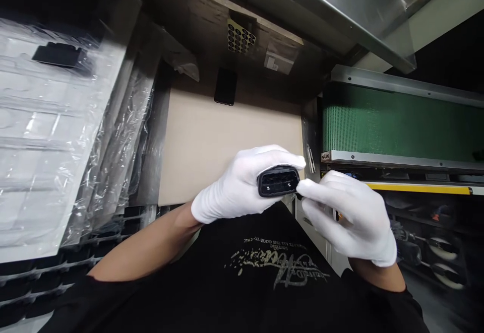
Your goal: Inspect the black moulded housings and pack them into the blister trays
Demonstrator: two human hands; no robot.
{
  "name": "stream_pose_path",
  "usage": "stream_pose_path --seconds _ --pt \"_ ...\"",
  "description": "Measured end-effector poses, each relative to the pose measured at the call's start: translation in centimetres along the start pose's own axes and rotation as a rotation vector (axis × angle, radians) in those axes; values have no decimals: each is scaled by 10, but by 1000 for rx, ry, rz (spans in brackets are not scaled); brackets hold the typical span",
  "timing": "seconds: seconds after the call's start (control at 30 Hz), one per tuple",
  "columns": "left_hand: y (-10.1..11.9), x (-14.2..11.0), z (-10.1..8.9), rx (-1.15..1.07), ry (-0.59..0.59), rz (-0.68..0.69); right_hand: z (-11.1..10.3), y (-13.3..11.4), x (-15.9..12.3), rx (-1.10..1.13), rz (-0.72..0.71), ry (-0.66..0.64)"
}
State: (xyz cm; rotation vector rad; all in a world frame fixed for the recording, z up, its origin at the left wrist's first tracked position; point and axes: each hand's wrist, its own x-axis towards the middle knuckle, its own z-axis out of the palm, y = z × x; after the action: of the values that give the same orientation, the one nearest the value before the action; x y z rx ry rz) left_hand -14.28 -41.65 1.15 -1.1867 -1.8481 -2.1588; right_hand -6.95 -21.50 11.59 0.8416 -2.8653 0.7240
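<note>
My left hand (249, 179), in a white glove, is wrapped round a black plastic housing (279, 182). The housing has rounded corners and a dark recessed face with two small light marks, and that face is turned up toward me. At its right end is my right hand (348, 217), also gloved, with its fingers bent. One fingertip meets the corner of the housing. A small dark bit shows by the right fingertips, too little of it to name. Below both hands is the front of my black shirt.
A beige board (227, 126) covers the bench, with a black phone-like slab (226, 86) at its back. Behind lie a sheet of round black stickers (241, 37) and a clear bag (279, 61). Plastic-wrapped trays (41, 136) stand left; a green conveyor belt (397, 119) runs right.
</note>
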Motion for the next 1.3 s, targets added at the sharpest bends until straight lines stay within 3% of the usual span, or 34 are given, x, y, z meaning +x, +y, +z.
stream_pose_path --seconds 0.27,0.57,0.73,0.9,1.1,1.3 --pt "1 2 -5 94 -49 39 -11 -15 25 -125 -88 -248" --pt "5 8 -8 244 -109 76 -9 -16 33 -182 -69 -307" --pt "7 9 -4 237 -174 0 1 -13 27 -284 -47 -211" --pt "3 7 -1 216 -150 17 4 -5 22 -422 -149 -92" --pt "-3 6 -1 152 -114 64 4 3 15 -182 -79 -22" --pt "-6 5 0 200 -91 139 9 -1 11 -83 5 -5"
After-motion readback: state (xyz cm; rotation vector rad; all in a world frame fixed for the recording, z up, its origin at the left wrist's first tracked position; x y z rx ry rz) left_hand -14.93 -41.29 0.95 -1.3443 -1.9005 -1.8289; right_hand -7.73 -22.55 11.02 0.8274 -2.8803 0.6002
